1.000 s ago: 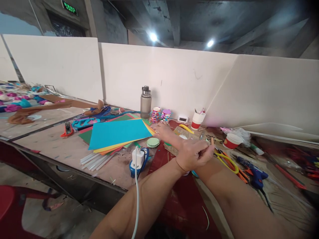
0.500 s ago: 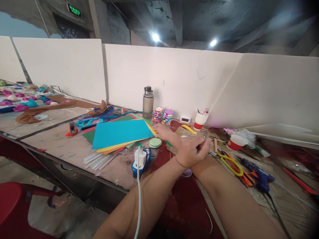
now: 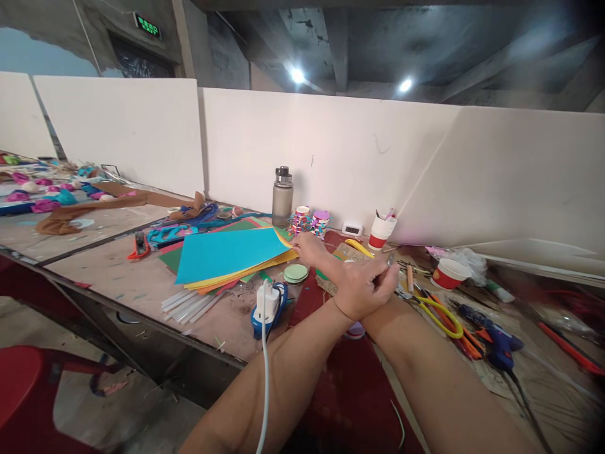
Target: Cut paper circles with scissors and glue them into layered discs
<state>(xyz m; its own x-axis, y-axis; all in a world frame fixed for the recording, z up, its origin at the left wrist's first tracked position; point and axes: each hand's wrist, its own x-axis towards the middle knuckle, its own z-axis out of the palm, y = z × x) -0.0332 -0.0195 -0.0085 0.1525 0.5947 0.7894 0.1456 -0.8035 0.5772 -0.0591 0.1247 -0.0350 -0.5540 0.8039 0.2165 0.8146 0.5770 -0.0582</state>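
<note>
My forearms cross. My right hand (image 3: 316, 251) reaches under my left wrist to the right corner of a stack of coloured paper, its fingers closed on the edge of the sheets. A blue sheet (image 3: 231, 252) lies on top, with yellow paper (image 3: 241, 275) and other colours fanned out below. That corner of the sheets bends up slightly. My left hand (image 3: 363, 289) is curled closed above the right forearm. A small greyish tip shows at its fingers; the rest of that item is hidden. Round green lids (image 3: 295, 273) lie near the right hand.
Behind stand a bottle (image 3: 282, 198), two decorated cups and a small clock (image 3: 352, 229). To the right are a paper cup with pens (image 3: 380, 232), yellow-handled scissors (image 3: 442, 316) and a glue gun (image 3: 501, 343). A white charger (image 3: 267, 299) and its cable hang in front.
The right fingers have shifted slightly at the corner of the paper, and the sheet edges there sit a little differently. The view has moved slightly. My left hand stays nearly still.
</note>
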